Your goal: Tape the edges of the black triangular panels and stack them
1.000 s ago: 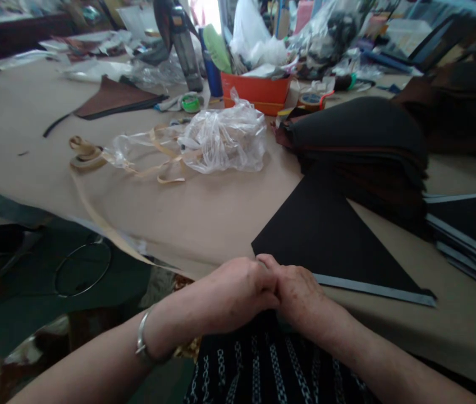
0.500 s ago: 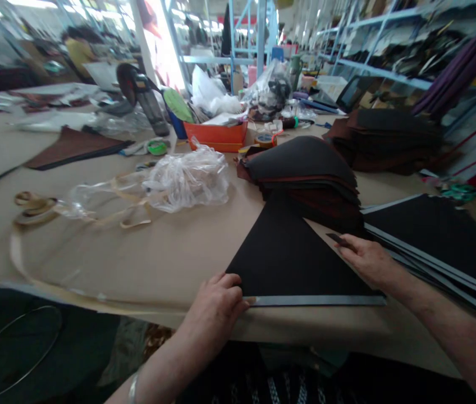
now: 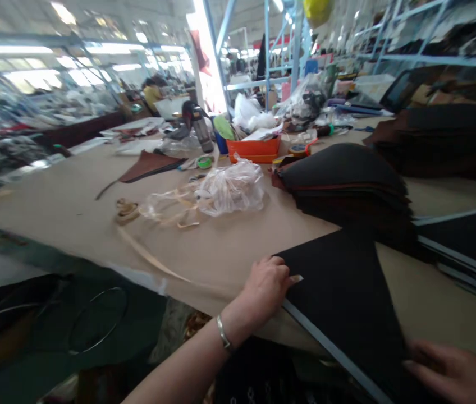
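Note:
A black panel, of fabric or leather and edged with a pale grey strip, lies slanted at the table's front edge. My left hand is closed on its left corner, where a small beige tip sticks out by the fingers. At the panel's lower right edge, my right hand pinches the material between thumb and fingers, slightly blurred. Whether the dark blade-like tool seen earlier is still in that palm is hidden. The panel's far end meets a stack of dark brown and black pieces.
More grey-edged black panels lie at right, with another dark stack behind. A clear plastic bag and beige tape lie left of centre. An orange box stands farther back. A person is in the distance.
The view has swung left. The panel has turned clockwise, its grey-edged side now slanting down to the right. My right hand has moved nearer, onto the panel's edge; its dark tool no longer shows.

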`<state>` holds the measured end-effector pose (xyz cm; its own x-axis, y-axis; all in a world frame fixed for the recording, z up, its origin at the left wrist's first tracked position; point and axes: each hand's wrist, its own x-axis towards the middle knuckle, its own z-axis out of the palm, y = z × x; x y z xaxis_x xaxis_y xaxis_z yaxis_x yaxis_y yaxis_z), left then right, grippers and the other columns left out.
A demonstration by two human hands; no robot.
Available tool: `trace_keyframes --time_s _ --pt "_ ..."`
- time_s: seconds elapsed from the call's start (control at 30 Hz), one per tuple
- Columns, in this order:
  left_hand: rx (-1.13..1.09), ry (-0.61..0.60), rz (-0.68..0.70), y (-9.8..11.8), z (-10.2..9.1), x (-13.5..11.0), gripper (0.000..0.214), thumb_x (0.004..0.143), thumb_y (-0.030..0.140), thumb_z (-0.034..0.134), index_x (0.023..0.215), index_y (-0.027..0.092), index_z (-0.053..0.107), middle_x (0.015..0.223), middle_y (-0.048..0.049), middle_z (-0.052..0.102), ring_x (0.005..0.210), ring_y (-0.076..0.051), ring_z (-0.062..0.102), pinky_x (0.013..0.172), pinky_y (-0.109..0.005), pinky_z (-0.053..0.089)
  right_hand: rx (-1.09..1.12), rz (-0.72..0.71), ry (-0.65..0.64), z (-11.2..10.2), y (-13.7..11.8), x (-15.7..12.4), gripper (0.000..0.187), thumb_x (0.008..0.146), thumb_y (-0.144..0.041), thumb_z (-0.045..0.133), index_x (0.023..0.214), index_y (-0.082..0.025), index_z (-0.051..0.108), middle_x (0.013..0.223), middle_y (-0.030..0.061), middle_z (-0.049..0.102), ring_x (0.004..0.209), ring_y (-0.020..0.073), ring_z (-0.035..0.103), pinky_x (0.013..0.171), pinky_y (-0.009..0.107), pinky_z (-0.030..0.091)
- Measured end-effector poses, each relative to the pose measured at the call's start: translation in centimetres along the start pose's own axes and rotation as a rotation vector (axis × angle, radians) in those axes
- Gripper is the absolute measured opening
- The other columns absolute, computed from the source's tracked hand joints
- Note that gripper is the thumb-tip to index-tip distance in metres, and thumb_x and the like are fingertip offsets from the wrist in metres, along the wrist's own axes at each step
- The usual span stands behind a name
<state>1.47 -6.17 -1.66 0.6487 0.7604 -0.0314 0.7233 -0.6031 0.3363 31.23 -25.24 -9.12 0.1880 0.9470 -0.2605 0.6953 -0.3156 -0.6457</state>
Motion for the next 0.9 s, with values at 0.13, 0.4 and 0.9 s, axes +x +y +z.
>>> trace_keyframes --time_s 0.13,0.4,0.9 --pt "-0.047 -0.006 0.075 0.4 0.3 1.2 0.038 0.090 0.040 0.046 0.065 0.015 0.060 0.088 -0.0079 0.061 0.081 -0.020 0.056 0.077 -0.035 0.044 0.011 -0.018 -0.145 3.5 -4.9 -3.7 0.026 0.083 -0.037 0.047 0.071 -0.020 0.062 0.070 0.0026 0.068 0.064 0.0172 0.062 0.059 0.024 0.045" --pt "0.007 -0.157 0.031 0.6 0.1 0.1 0.038 0.090 0.038 0.042 0.066 0.017 0.063 0.115 -0.0121 0.062 0.105 -0.029 0.056 0.090 -0.046 0.043 -0.065 -0.266 -0.153 7.0 -1.8 -3.4 0.019 0.078 -0.023 0.046 0.087 -0.022 0.063 0.085 0.0023 0.069 0.075 0.0165 0.064 0.068 0.023 0.045" --pt "-0.497 -0.322 -0.101 5.7 -1.7 -0.6 0.039 0.085 0.045 0.047 0.058 0.018 0.042 0.053 0.0066 0.039 0.051 -0.008 0.034 0.048 -0.023 0.025 0.696 0.032 -0.227 -4.3 -11.0 1.8 0.031 0.077 -0.038 0.062 0.100 -0.018 0.059 0.072 -0.0015 0.054 0.061 0.0100 0.049 0.057 0.022 0.040"
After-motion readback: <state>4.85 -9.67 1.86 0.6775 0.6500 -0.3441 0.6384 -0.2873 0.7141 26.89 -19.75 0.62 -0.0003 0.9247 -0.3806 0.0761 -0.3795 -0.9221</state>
